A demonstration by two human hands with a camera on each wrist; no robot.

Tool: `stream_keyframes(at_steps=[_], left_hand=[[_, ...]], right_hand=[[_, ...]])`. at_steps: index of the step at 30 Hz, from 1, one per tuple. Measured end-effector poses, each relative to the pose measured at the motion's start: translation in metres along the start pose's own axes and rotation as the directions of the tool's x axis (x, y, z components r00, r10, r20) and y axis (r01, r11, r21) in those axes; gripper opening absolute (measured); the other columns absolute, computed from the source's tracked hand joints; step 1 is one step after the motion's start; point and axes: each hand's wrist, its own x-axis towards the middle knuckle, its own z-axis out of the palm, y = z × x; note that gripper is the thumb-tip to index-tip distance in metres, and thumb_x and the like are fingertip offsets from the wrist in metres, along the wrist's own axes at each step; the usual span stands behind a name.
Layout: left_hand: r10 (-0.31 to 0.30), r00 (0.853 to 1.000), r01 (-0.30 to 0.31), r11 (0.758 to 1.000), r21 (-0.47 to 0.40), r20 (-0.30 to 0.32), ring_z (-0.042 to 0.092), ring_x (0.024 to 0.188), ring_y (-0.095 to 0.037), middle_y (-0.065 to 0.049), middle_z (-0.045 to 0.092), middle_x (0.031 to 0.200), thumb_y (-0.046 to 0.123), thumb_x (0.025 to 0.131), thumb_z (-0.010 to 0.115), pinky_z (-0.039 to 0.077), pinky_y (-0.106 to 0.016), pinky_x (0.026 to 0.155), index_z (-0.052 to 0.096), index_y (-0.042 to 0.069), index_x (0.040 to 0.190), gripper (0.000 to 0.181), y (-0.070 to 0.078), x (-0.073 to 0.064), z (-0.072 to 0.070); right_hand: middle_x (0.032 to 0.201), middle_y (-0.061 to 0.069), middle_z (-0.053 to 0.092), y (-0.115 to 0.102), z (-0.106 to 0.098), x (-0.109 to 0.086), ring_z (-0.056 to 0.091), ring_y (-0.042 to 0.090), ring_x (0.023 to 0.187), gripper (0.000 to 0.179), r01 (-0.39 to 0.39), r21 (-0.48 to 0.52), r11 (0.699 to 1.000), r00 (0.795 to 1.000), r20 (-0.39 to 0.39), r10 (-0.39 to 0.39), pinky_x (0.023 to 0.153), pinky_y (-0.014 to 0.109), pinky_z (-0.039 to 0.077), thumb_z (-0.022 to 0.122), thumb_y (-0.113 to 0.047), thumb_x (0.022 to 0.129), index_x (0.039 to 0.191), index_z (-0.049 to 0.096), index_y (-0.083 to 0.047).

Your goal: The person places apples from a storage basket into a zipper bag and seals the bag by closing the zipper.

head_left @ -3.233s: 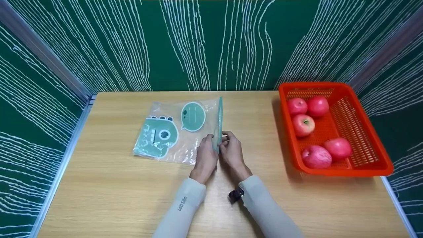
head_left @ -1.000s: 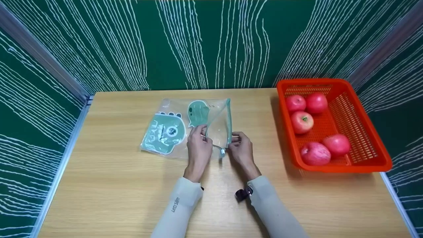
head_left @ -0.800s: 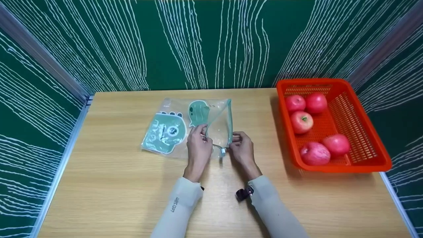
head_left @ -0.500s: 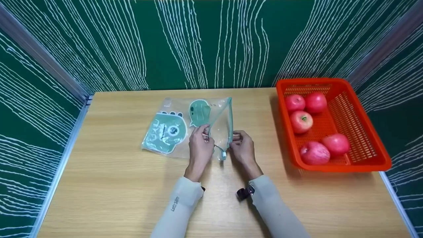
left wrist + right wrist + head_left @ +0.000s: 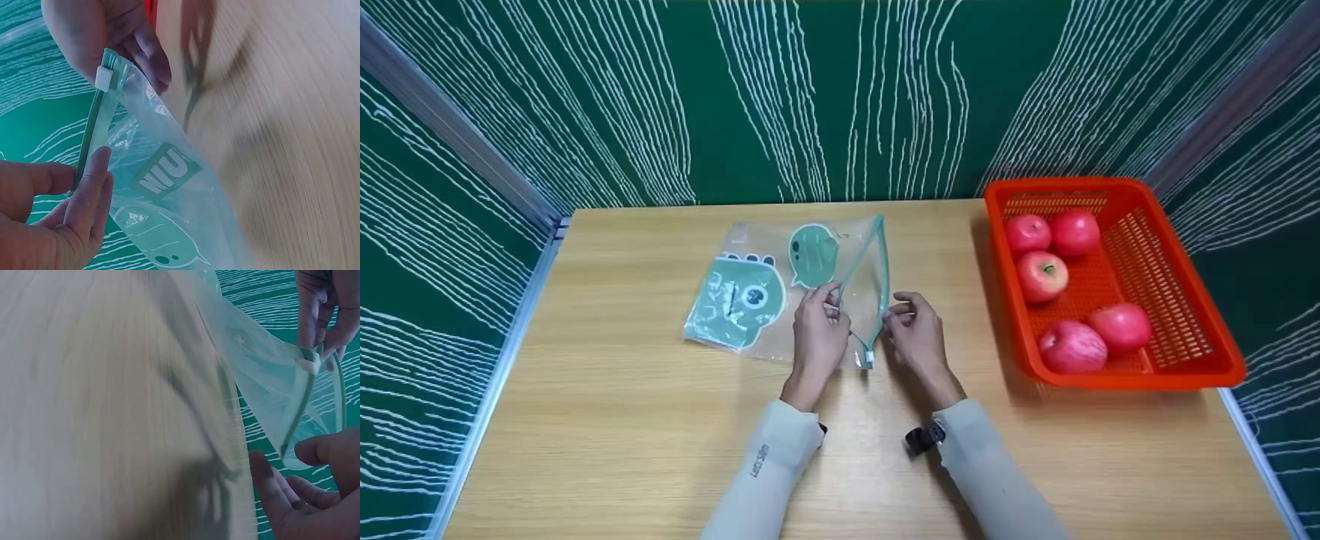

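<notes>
A clear zip bag (image 5: 757, 300) with green dinosaur and speech-bubble prints lies on its side, its green-edged mouth parted toward the right. My left hand (image 5: 819, 330) pinches the near strip of that mouth between thumb and fingers, as the left wrist view shows at the green zip edge (image 5: 84, 152). At the opposite strip is my right hand (image 5: 916, 330). In the right wrist view its thumb (image 5: 315, 449) and fingers (image 5: 270, 486) are spread apart around the bag's edge; whether they touch it is unclear. A white slider (image 5: 869, 356) sits at the mouth's near corner.
An orange-red plastic basket (image 5: 1192, 300) stands at the table's right side with several red apples (image 5: 1042, 276) in it. The wooden table (image 5: 622, 420) is bordered by green walls (image 5: 840, 97) with white wavy lines at the back and sides.
The bag's mouth, flat and narrow at first, has been drawn apart. The hands have separated, the right one shifting rightward and its fingers loosening lately. The slider corner has come nearer the front.
</notes>
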Motion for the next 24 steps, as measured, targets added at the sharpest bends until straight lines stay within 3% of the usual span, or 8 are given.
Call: stream_keyframes(at_steps=[4, 8, 24], left_hand=[[-0.008, 1.0, 0.008, 1.0, -0.01, 0.0, 0.069, 0.087, -0.024, -0.013, 0.065, 0.102, -0.014, 0.087, 0.065, 0.061, -0.034, 0.075, 0.068, -0.005, 0.13, 0.044, -0.001, 0.001, 0.0], [-0.017, 1.0, 0.018, 1.0, -0.017, 0.008, 0.068, 0.088, -0.024, -0.014, 0.065, 0.103, -0.014, 0.087, 0.065, 0.06, -0.033, 0.073, 0.068, -0.005, 0.131, 0.044, -0.002, 0.001, -0.001], [-0.018, 0.999, 0.019, 0.999, -0.042, 0.026, 0.07, 0.088, -0.026, -0.016, 0.065, 0.104, -0.014, 0.09, 0.064, 0.061, -0.031, 0.071, 0.067, -0.005, 0.132, 0.043, -0.003, 0.001, -0.001]], right_hand=[[0.108, 0.022, 0.071, -0.004, -0.008, 0.0, 0.072, 0.032, 0.095, 0.035, 0.042, -0.064, 0.997, 0.999, -0.001, -0.042, 0.079, 0.036, 0.064, 0.065, 0.003, 0.098, 0.132, 0.062, 0.011], [0.113, 0.023, 0.07, -0.007, -0.017, 0.0, 0.071, 0.036, 0.103, 0.036, 0.091, -0.134, 0.987, 0.996, 0.007, -0.091, 0.095, 0.046, 0.06, 0.065, 0.0, 0.098, 0.132, 0.062, 0.01], [0.125, 0.025, 0.068, -0.033, -0.053, -0.014, 0.065, 0.04, 0.113, 0.036, 0.176, -0.217, 0.96, 0.984, 0.043, -0.17, 0.103, 0.056, 0.054, 0.069, -0.004, 0.097, 0.131, 0.065, 0.005]])
